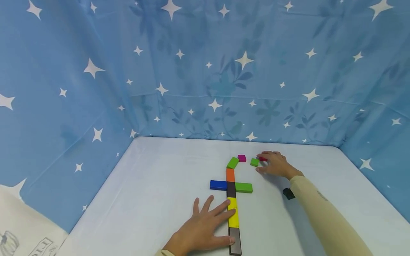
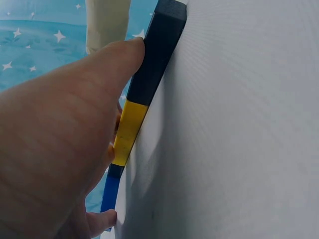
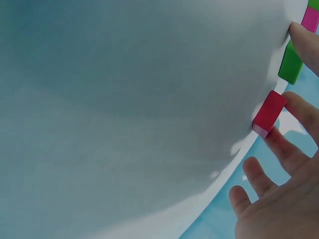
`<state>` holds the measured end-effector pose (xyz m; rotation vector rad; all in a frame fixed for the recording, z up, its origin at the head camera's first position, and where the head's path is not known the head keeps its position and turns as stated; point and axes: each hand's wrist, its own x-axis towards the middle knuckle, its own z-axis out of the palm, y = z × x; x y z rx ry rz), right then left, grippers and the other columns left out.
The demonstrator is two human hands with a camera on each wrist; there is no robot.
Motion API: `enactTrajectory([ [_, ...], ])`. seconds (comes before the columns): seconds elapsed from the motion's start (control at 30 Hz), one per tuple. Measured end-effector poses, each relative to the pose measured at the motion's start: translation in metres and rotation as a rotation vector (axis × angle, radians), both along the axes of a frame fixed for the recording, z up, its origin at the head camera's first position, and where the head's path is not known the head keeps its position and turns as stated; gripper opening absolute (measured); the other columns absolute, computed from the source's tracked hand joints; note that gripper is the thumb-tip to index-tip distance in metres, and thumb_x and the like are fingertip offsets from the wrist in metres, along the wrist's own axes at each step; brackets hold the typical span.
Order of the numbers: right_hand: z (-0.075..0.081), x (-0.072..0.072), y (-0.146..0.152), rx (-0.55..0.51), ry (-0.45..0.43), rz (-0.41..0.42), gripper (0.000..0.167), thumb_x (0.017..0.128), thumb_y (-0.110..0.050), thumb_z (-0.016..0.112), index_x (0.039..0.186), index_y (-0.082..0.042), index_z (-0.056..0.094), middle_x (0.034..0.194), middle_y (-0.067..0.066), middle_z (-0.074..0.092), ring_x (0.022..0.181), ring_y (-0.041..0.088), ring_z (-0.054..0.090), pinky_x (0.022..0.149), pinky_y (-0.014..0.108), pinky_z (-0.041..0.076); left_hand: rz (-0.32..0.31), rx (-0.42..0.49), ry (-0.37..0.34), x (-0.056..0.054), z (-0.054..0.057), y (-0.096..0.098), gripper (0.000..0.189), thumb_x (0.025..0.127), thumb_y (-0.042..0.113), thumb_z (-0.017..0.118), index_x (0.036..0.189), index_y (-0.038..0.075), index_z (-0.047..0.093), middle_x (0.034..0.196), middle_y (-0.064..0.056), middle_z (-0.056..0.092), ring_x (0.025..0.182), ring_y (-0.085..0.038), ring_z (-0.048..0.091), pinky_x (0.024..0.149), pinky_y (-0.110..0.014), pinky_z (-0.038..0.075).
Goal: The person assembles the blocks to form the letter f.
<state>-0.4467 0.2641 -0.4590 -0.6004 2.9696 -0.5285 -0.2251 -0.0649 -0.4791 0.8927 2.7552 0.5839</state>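
Note:
My left hand (image 1: 203, 227) lies with spread fingers over a straight row of flat blocks. Its thumb touches the grey-brown block (image 1: 235, 247) at the near end, and fingertips rest on the yellow blocks (image 1: 234, 222). In the left wrist view the thumb presses against the side of that dark end block (image 2: 158, 55). At the far right my right hand (image 1: 276, 165) reaches to a red block (image 1: 263, 159). The right wrist view has two fingertips touching the red block (image 3: 269, 112), while the thumb stands apart beside a small green block (image 3: 290, 63).
Past the yellow blocks follow a dark block (image 1: 231, 190), an orange block (image 1: 230, 175) and a slanted green block (image 1: 232, 163). Blue (image 1: 218, 185) and green (image 1: 244, 187) blocks stick out sideways. A magenta block (image 1: 241, 158) lies beyond. A black object (image 1: 289, 193) sits by my right forearm.

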Motion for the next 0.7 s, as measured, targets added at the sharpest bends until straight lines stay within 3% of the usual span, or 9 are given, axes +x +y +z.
enactTrajectory([
  [0.23,-0.004,-0.001,0.001,-0.019,0.038,0.002,0.062,0.092,-0.037,0.083,0.139,-0.001,0.069,0.149,0.036,0.051,0.141,0.064,0.031,0.112,0.082,0.022,0.009,0.012,-0.005,0.000,0.001,-0.002,0.074,0.100,0.074,0.054,0.165,0.043,0.041,0.175,0.014,0.026,0.159,-0.045,0.021,0.114,-0.085,0.012],
  [0.4,-0.006,-0.001,-0.006,-0.087,0.088,0.054,0.051,0.092,-0.026,0.082,0.136,-0.003,0.072,0.149,0.033,0.054,0.141,0.063,0.032,0.112,0.081,0.021,0.006,0.017,-0.006,0.000,-0.001,-0.001,0.074,0.100,0.074,0.054,0.165,0.044,0.041,0.175,0.014,0.026,0.159,-0.046,0.021,0.113,-0.086,0.012],
  [0.57,-0.004,-0.002,-0.015,-0.081,0.153,0.099,0.039,0.087,-0.010,0.084,0.126,-0.004,0.078,0.124,0.024,0.071,0.125,0.056,0.046,0.103,0.073,0.034,0.009,0.006,-0.001,-0.001,-0.003,0.002,0.074,0.099,0.076,0.053,0.165,0.045,0.040,0.174,0.015,0.026,0.159,-0.045,0.022,0.113,-0.086,0.013],
  [0.7,-0.001,-0.001,-0.019,-0.059,0.158,0.103,0.036,0.087,-0.006,0.084,0.123,-0.004,0.080,0.112,0.017,0.075,0.114,0.047,0.049,0.094,0.064,0.039,0.012,-0.005,0.004,-0.001,-0.003,0.002,0.074,0.099,0.076,0.053,0.165,0.045,0.040,0.174,0.015,0.026,0.159,-0.044,0.022,0.113,-0.086,0.013],
])
